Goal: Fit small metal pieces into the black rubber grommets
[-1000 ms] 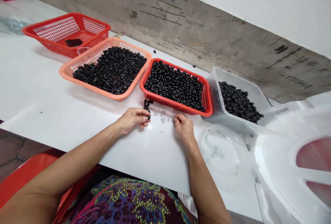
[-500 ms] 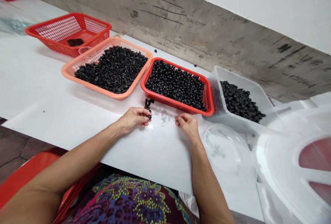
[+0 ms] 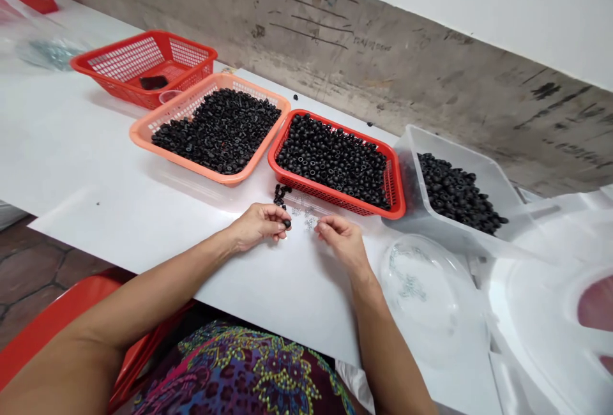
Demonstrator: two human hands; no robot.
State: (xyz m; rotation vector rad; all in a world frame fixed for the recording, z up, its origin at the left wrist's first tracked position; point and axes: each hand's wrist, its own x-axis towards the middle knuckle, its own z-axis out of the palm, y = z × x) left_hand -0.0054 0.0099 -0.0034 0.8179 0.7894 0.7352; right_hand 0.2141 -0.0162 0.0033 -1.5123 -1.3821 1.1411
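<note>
Pinched in the fingertips of my left hand [image 3: 261, 225] is a small round black part [image 3: 287, 223], bead-like in shape. My right hand [image 3: 341, 239] is a little to the right, thumb and forefinger pressed together; whatever is between them is too small to make out. Between and just beyond my hands lie scattered tiny clear or metallic pieces [image 3: 302, 207] on the white tabletop. A short cluster of black pieces [image 3: 280, 195] lies beyond my left fingertips. Behind these stands a red basket [image 3: 335, 203] full of round black parts with holes.
An orange basket [image 3: 191, 166] of small black pieces stands left, with a red basket [image 3: 110, 86] behind it. To the right are a clear bin [image 3: 433, 226] of black parts and a clear round dish [image 3: 431, 325] holding tiny pieces. A white stool-like object [image 3: 522, 313] borders the right side.
My right hand has moved left, closer to my left hand, which still holds the round black part. The whole view has shifted slightly.
</note>
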